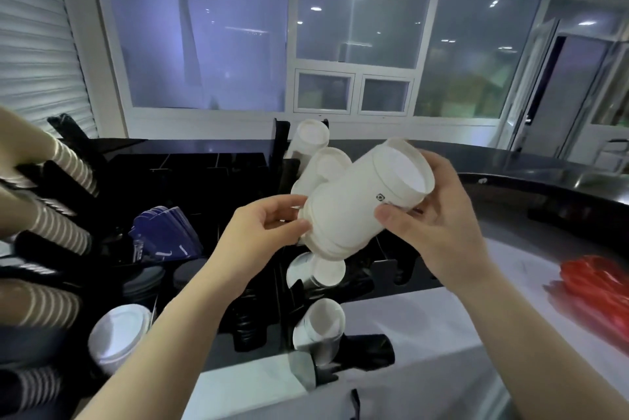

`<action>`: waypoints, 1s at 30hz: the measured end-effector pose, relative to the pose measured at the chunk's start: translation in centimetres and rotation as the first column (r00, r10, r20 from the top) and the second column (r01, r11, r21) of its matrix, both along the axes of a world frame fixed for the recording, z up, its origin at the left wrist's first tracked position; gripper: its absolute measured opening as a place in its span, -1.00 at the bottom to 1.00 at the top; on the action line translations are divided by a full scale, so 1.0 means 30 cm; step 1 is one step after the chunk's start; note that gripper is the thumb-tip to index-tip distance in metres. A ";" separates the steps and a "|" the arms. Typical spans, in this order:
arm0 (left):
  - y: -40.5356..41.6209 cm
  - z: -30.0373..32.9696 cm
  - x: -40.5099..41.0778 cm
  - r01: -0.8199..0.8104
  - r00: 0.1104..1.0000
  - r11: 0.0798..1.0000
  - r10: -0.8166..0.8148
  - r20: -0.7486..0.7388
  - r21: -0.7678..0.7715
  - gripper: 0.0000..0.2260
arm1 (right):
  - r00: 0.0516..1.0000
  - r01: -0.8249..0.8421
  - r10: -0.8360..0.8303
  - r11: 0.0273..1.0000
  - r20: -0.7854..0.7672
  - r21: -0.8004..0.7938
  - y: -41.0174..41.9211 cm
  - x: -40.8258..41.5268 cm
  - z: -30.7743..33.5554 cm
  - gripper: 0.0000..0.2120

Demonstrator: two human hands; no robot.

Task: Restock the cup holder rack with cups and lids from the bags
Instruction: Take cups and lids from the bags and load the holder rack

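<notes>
Black counter (531,161) below dark windows (360,18).

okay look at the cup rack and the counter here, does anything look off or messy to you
Nothing looks spilled or damaged. Both hands hold a stack of white cups tilted in the air, left hand at its base, right hand near its open end. One unexplained item: something red lies on the counter at right, too blurred to identify.

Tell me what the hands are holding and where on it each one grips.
Both hold one stack of white paper cups. The left hand pinches its lower end; the right hand grips near the open rim.
</notes>
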State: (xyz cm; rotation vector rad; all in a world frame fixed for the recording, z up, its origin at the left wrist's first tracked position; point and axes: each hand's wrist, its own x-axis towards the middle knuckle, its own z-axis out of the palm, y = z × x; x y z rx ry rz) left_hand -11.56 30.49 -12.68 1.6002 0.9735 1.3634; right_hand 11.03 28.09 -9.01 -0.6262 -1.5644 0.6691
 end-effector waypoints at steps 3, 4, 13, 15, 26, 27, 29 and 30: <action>0.017 -0.048 -0.001 0.003 0.999 0.999 -0.005 -0.039 -0.043 -0.74 | 0.999 0.019 -0.017 0.998 0.027 -0.060 0.007 0.006 -0.056 -0.41; 0.027 -0.066 -0.002 0.002 0.999 0.998 -0.006 -0.048 -0.064 -0.73 | 0.999 0.035 -0.032 0.997 0.042 -0.069 0.012 0.006 -0.071 -0.39; 0.065 -0.169 -0.069 -0.129 0.983 0.988 0.115 -0.146 -0.089 -0.74 | 0.939 0.227 -0.173 0.961 0.296 -0.160 0.114 -0.018 -0.230 -0.30; 0.068 -0.163 -0.087 -0.145 0.979 0.986 0.131 -0.156 -0.082 -0.74 | 0.879 0.292 -0.214 0.948 0.427 -0.126 0.140 -0.049 -0.262 -0.29; 0.073 -0.157 -0.149 -0.220 0.969 0.972 0.206 -0.137 -0.089 -0.76 | 0.598 0.406 -0.307 0.912 0.740 0.051 0.215 -0.087 -0.327 -0.33; 0.074 -0.157 -0.149 -0.223 0.968 0.971 0.210 -0.134 -0.088 -0.76 | 0.599 0.400 -0.283 0.916 0.749 0.026 0.218 -0.086 -0.321 -0.33; 0.074 -0.155 -0.147 -0.223 0.969 0.972 0.213 -0.127 -0.074 -0.75 | 0.634 0.373 -0.227 0.927 0.739 -0.035 0.222 -0.077 -0.301 -0.43; 0.076 -0.153 -0.147 -0.223 0.969 0.972 0.214 -0.126 -0.066 -0.75 | 0.677 0.360 -0.212 0.931 0.705 -0.065 0.227 -0.069 -0.287 -0.55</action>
